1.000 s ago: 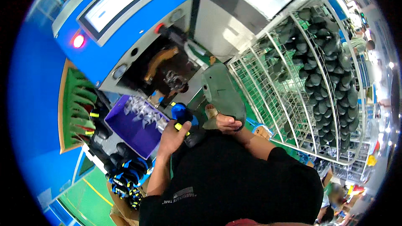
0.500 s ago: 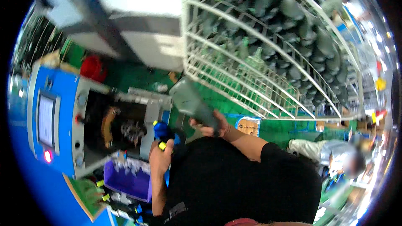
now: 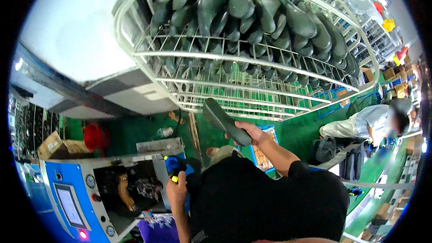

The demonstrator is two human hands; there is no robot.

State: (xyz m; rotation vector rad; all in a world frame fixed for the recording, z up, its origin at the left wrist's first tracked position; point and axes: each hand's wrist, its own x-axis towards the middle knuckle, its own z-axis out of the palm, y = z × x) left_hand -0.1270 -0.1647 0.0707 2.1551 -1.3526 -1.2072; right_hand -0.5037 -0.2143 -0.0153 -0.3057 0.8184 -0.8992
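My right hand [image 3: 252, 132] grips the heel end of a dark grey-green shoe last [image 3: 220, 119], its toe pointing up and to the left. It is in front of the lower bars of a white wire rack [image 3: 216, 57]. Rows of similar lasts [image 3: 292, 20] fill the rack's upper part. Lower left, my left hand [image 3: 176, 190] is closed around a blue and black shoe upper [image 3: 174, 164] with yellow tabs. The upper is beside the right edge of a blue machine [image 3: 72, 173]. My fingers hide part of the upper.
The machine has a screen [image 3: 71, 207] and an open bay with a brown curved form [image 3: 125, 191]. A purple bin [image 3: 157, 230] is below it. A red bucket [image 3: 95, 137] and a cardboard box [image 3: 51, 145] stand behind. At right, a person [image 3: 360, 123] works by a green bench [image 3: 366, 193].
My view has swung toward the rack, which now appears higher and further left. The last in my right hand has turned to show its side. Both hands keep their holds.
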